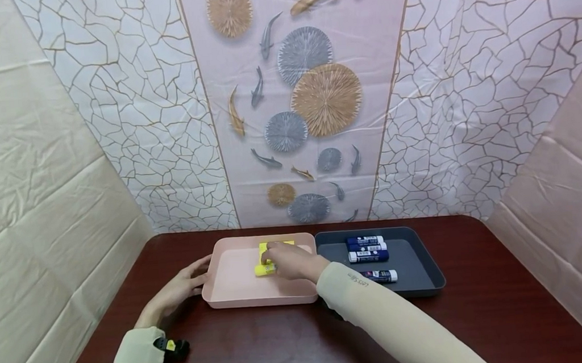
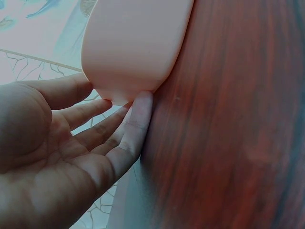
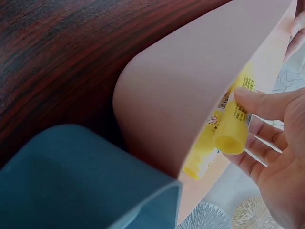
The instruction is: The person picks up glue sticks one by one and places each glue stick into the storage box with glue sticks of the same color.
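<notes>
The dark wood table (image 1: 486,314) carries two trays side by side; the pink tray (image 1: 238,297) sits between the hands, its left corner touched by the straight, relaxed fingers (image 2: 138,119) of the left hand (image 1: 178,290), which clasps nothing. The grey tray (image 1: 421,274) lies just beyond the right forearm, holding four blue-and-white glue sticks (image 1: 367,248). The right hand (image 1: 289,261) reaches into the pink tray, thumb and fingers pinching a yellow glue stick (image 3: 233,121); a second yellow stick (image 3: 202,155) lies just under those fingers, touching the first. The risks, as I judge them: that pinch is light, so the stick could slip and roll; the fingers could nudge the neighbour; an unsteadied tray could slide. Writing: a barcode and tiny print on the yellow label, unreadable; small lettering on the sleeve, too small to read.
</notes>
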The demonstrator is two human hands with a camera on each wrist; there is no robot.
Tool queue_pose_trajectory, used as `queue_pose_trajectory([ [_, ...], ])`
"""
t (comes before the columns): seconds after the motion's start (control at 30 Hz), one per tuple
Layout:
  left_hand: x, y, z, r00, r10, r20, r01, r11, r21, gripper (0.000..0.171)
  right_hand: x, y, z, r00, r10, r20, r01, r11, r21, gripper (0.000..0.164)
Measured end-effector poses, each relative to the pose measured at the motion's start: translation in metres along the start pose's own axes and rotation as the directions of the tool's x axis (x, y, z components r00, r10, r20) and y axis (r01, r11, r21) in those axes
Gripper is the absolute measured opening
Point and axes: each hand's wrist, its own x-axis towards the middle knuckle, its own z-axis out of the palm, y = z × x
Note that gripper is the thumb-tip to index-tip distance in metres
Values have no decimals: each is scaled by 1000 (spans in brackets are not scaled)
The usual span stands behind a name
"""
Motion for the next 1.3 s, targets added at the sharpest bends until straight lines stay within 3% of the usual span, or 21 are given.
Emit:
queue_pose_trajectory([
  [0.57, -1, 4, 2, 1000, -9, -3, 9, 1000, -19, 64, -1, -1, -1, 999, 46, 24, -45, 996, -71, 44],
  [0.77, 1, 4, 1, 1000, 1, -1, -1, 1000, -21, 63, -1, 1, -4, 1000, 26, 16, -25, 997, -76, 42],
  [1.03, 6, 1, 2, 1000, 19, -2, -19, 1000, -13, 63, -9, 16, -13, 1000, -1, 18, 1, 1000, -5, 36],
  [1.3, 2, 4, -1, 999, 21, -43, -21, 1000, -10, 67, -30, 36, -27, 998, 67, -10, -65, 989, 133, 37],
])
